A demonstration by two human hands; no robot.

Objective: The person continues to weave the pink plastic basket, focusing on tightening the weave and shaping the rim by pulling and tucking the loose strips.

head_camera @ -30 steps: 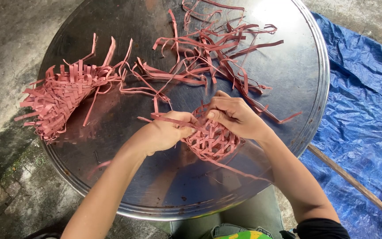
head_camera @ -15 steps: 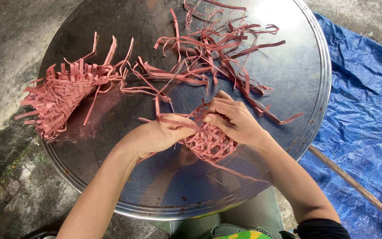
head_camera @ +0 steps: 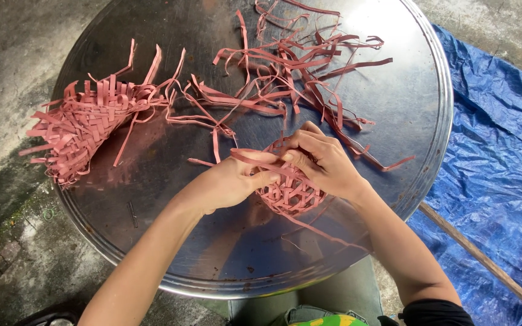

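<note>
- The left hand (head_camera: pixel 228 184) pinches a flat pink strip (head_camera: pixel 255 157) over the small round pink woven mat (head_camera: pixel 291 190); half a second ago it lay lower.
- The right hand (head_camera: pixel 324 163) has closed tighter on the same strip, so weaving goes on.
- The mat rests near-centre on the round metal tray (head_camera: pixel 394 90).
- A larger woven pink piece (head_camera: pixel 83 130) lies far left, untouched, with loose pink strips (head_camera: pixel 291 66) beyond.

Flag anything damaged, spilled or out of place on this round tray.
Nothing stands out. Loose pink strips lie tangled, a woven piece rests at the left, and both hands hold a small woven piece.
</note>
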